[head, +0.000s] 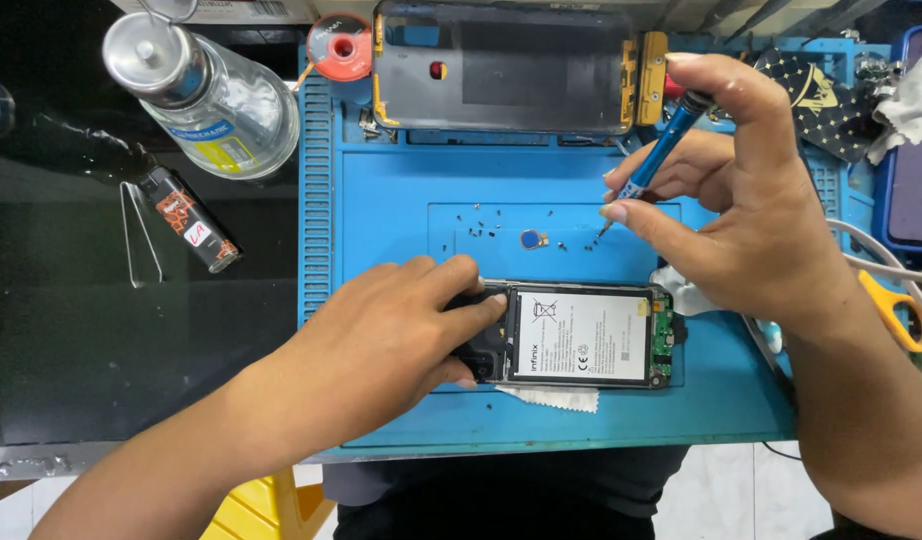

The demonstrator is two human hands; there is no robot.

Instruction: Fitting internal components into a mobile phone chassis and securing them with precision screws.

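Lying across a blue mat [401, 210] on the dark counter [101, 350], long axis from nine to three o'clock: an opened phone [581, 335], pinned at its nine o'clock end by the left hand [381, 345], grip pressed shut on it. At one o'clock from the phone, nearer the loose screws [481, 225]: right hand [741, 210], grip clamped on a blue screwdriver [661, 155], tip pointing to seven o'clock.

A clear glass bottle [206, 95] with a silver cap lies on the dark table [81, 350]; a small black lighter [191, 232] is near it; a red spool [339, 47] sits by the blue mat [401, 210]; yellow scissors [891, 310] poke out at the side.
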